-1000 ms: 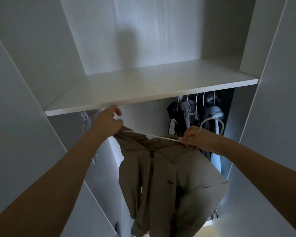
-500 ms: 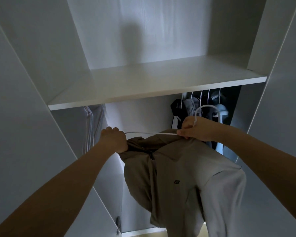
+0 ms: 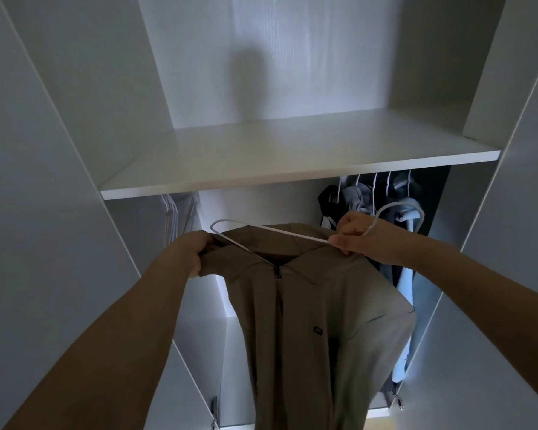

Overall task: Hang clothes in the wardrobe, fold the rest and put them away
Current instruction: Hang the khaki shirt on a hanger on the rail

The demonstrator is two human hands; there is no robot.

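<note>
Below the shelf [image 3: 292,169], left hand [image 3: 187,256] grips the jacket [image 3: 317,305] shoulder, right hand [image 3: 364,237] pinches the hanger [image 3: 280,232]; its bare left end could let the jacket slip off

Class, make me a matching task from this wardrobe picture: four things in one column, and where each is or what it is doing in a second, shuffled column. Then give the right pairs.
Things
1. left hand
2. right hand
3. shelf
4. hung clothes

Places or states
A. above both hands, white
B. grips the brown jacket at its left shoulder
C. at the back right, under the shelf
D. holds the white hanger by the base of its hook

Pairs: 1-B, 2-D, 3-A, 4-C
</note>
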